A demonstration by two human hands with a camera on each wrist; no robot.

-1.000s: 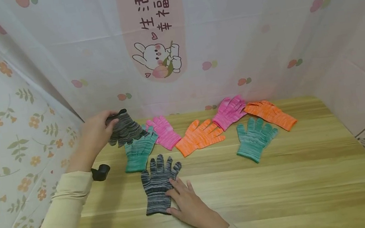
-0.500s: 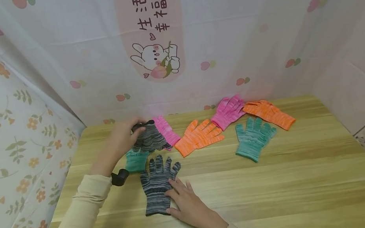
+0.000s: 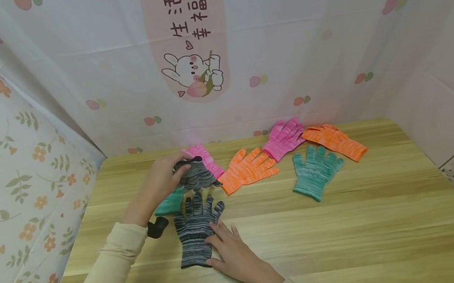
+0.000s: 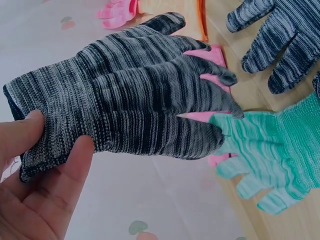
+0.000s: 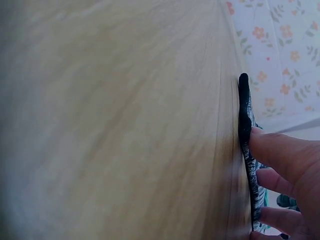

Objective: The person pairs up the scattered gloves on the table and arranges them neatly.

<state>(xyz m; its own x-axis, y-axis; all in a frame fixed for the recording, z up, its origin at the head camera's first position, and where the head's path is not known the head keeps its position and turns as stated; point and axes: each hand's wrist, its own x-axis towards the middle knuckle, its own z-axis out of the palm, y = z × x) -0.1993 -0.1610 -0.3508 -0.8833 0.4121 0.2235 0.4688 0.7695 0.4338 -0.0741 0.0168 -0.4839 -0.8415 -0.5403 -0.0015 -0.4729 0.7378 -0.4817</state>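
Observation:
My left hand (image 3: 165, 176) pinches the cuff of a black-and-grey striped knit glove (image 4: 135, 95), whose fingers point away from the hand. In the head view this held glove hangs over the teal glove (image 3: 171, 203) and the left pink glove (image 3: 209, 161). A second striped glove (image 3: 194, 233) lies flat on the table, fingers pointing toward the back. On its right edge rest the fingers of my right hand (image 3: 236, 254), spread and fairly straight. The right wrist view shows that hand's thumb (image 5: 280, 150) touching the glove's dark edge.
Along the back lie an orange glove (image 3: 247, 170), a pink glove (image 3: 283, 140) and another orange glove (image 3: 336, 141). A teal glove (image 3: 317, 171) is in front of them. A printed curtain (image 3: 119, 79) borders the back of the wooden table (image 3: 337, 247).
My left hand has carried the striped glove to the right and nearer, over the teal and pink gloves. My right hand stays on the flat striped glove.

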